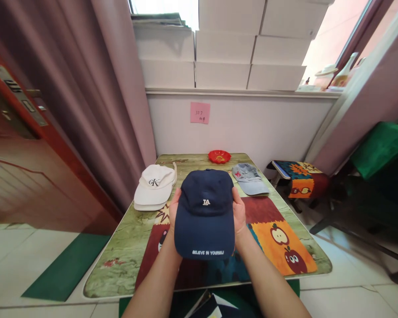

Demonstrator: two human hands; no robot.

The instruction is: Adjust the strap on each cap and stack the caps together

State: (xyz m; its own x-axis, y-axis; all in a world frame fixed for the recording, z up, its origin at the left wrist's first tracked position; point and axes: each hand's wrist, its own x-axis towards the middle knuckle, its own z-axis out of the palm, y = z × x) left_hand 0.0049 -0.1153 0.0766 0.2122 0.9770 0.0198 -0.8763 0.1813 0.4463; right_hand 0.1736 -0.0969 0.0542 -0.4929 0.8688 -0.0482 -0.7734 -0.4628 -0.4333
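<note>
**While a navy cap (205, 194) is held over the tabletop (119, 269), a white cap (157, 187) and a gray cap (250, 179) lie at either side**

Where the patterned cloth (272, 238) reaches the near edge, the forearms stretch across it, the left hand (174, 207) gripping the navy cap's left side and the right hand (239, 212) its right, both hands partly hidden behind it. The cap is over the middle of the tabletop, brim toward the near edge, "BELIEVE IN YOURSELF" along that brim in white. The white cap sits by the left edge, what looks like a second brim beneath its own. The gray cap rests by the right edge, toward the far right corner. A red dish (219, 156) stands at the far edge. On the wall (252, 123) beyond is a pink note (200, 113).
</note>
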